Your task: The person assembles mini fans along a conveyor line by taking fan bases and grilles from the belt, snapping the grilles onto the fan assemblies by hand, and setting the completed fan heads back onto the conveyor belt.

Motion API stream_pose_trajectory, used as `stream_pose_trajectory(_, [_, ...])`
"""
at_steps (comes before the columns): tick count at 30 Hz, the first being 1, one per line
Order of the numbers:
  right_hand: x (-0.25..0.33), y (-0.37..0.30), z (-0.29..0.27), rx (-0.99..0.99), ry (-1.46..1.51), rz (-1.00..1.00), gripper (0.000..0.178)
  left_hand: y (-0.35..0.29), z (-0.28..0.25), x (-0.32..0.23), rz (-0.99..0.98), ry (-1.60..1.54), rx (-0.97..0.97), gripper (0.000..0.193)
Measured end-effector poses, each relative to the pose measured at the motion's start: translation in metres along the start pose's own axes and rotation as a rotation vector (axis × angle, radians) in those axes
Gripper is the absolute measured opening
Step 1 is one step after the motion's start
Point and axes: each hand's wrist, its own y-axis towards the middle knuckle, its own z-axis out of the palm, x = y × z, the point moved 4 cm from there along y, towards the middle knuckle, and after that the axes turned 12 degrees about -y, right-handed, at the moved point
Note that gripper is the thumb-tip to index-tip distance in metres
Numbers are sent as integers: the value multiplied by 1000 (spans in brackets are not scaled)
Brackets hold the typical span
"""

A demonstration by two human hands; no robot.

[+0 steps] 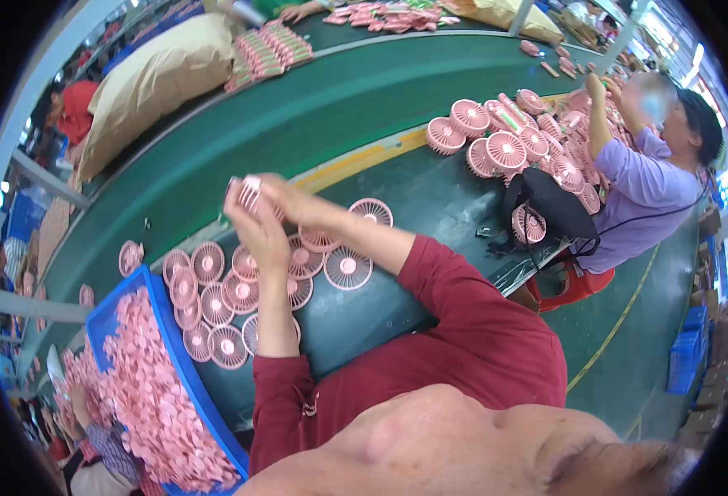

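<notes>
Both my hands are raised together over the far side of the green bench. My left hand (256,227) is closed around a pink ribbed fan part (250,188), of which only a slotted piece shows between the fingers. My right hand (285,198) grips the same part from the right, its fingers partly hidden behind it. Below and around my forearms lie several round pink fan grilles (228,345), some overlapping. One grille (348,268) lies just below my right forearm, and another (371,212) lies beyond it.
At my left stands a blue bin (183,364) full of small pink pieces (153,388). A green conveyor belt (331,116) runs beyond the bench. To the right, pink fans (504,149) are heaped by a black bag (550,207) and a co-worker in a purple top (649,178).
</notes>
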Motion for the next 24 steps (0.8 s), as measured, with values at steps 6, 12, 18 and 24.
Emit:
stream_pose_trajectory(6, [-30,12,-147,-729,-1111,-153,71,-4,14,18,-36,260,279,41])
stream_pose_trajectory(12, [-5,-64,-124,-241,-1175,-185,63,-8,10,21,-42,299,299,39])
stream_pose_trajectory(18, [-15,-98,-63,132,-1289,-319,76,-8,3,16,-42,252,298,39])
stream_pose_trajectory(24, [-17,-100,-62,12,-1282,-369,74,21,-5,-2,-57,273,364,44])
